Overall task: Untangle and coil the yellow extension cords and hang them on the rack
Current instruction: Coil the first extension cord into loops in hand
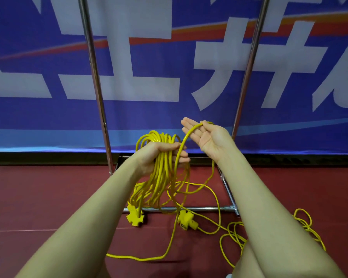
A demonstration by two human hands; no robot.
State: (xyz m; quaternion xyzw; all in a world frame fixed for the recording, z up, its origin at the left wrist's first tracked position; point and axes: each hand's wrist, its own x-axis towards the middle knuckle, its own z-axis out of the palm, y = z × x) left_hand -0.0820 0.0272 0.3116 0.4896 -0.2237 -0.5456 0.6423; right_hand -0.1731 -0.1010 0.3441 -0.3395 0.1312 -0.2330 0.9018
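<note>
My left hand (pixel 161 155) grips a coil of yellow extension cord (pixel 159 177), several loops hanging down from the fist. A cross-shaped yellow socket (pixel 134 216) dangles at the coil's bottom. My right hand (pixel 204 136) is palm up with fingers straight, and a single strand of the cord (pixel 184 141) lies across the fingers and arcs down toward the left hand. More loose yellow cord (pixel 232 236) trails over the red floor, with a second yellow socket block (pixel 187 220) lying near the rack's base bar.
A metal rack stands right in front: two upright poles (pixel 95 81) (pixel 249 63) and a low base frame (pixel 199 208) on the red floor (pixel 48 197). A blue banner with large white characters (pixel 169 67) covers the wall behind.
</note>
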